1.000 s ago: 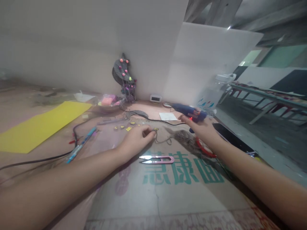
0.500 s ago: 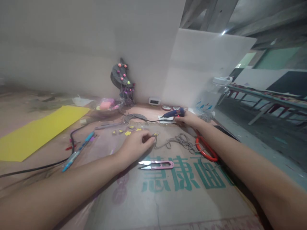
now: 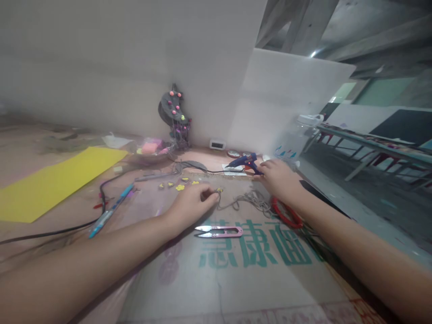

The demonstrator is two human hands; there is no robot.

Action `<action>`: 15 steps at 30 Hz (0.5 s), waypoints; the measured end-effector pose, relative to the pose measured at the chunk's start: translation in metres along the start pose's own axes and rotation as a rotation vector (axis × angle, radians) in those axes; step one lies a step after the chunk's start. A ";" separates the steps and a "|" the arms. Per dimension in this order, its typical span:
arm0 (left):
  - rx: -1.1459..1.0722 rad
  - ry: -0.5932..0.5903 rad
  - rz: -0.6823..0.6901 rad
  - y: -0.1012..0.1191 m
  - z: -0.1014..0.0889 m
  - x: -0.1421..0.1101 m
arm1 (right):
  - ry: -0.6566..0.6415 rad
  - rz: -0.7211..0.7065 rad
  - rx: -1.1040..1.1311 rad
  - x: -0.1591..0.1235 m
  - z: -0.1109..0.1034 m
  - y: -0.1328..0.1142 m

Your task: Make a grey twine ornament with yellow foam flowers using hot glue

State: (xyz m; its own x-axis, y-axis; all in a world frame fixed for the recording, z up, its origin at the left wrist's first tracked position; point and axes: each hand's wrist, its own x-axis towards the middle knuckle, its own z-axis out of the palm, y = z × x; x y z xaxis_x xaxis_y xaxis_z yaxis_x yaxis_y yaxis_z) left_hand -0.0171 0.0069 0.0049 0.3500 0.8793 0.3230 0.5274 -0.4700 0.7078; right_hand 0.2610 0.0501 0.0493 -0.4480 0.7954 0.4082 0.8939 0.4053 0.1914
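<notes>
My left hand (image 3: 191, 202) rests on the board, thumb and fingertips pinched at the end of a grey cord (image 3: 218, 204) by a small yellow piece (image 3: 220, 190). Beyond it, my right hand (image 3: 278, 177) is just behind the handle of a dark blue hot glue gun (image 3: 246, 161). Its fingers are loosely apart, not wrapped round the handle; whether a fingertip still touches it I cannot tell. The glue gun's nozzle points left over a white paper piece (image 3: 233, 169). Several yellow flower and heart-like pieces (image 3: 180, 187) lie beyond my left hand. Pink thread snips (image 3: 219, 231) lie nearer me.
A red ring (image 3: 286, 213) lies beside the heaped cord, under my right forearm. To the left are a blue pen (image 3: 112, 210), a black cable (image 3: 101, 193) and a yellow sheet (image 3: 64, 182). A grey moon-shaped ornament (image 3: 172, 108) leans against the wall.
My right hand has loosened from the glue gun and drawn back slightly to the right, so the gun's handle now shows. The left hand keeps its pinch in place.
</notes>
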 end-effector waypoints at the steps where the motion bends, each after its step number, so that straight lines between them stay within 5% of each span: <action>1: -0.007 -0.001 0.003 0.000 0.000 0.000 | 0.020 -0.041 0.088 -0.005 -0.004 -0.014; 3: -0.024 -0.008 0.020 0.001 0.000 0.000 | -0.006 -0.020 0.344 -0.012 -0.009 -0.048; 6: -0.023 0.040 0.044 0.007 -0.003 -0.002 | -0.150 0.226 0.893 -0.022 -0.013 -0.097; 10: 0.018 0.113 0.079 0.014 -0.006 -0.005 | -0.305 0.427 1.602 -0.033 -0.019 -0.135; 15: 0.032 0.086 0.109 0.011 -0.005 -0.004 | -0.345 0.431 1.689 -0.037 -0.020 -0.130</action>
State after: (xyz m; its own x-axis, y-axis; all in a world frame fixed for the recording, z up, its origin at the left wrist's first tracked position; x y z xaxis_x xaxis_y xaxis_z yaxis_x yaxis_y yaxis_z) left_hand -0.0166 -0.0018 0.0145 0.3397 0.8257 0.4504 0.5150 -0.5640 0.6455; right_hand 0.1617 -0.0408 0.0277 -0.3887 0.9198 -0.0540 0.0518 -0.0368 -0.9980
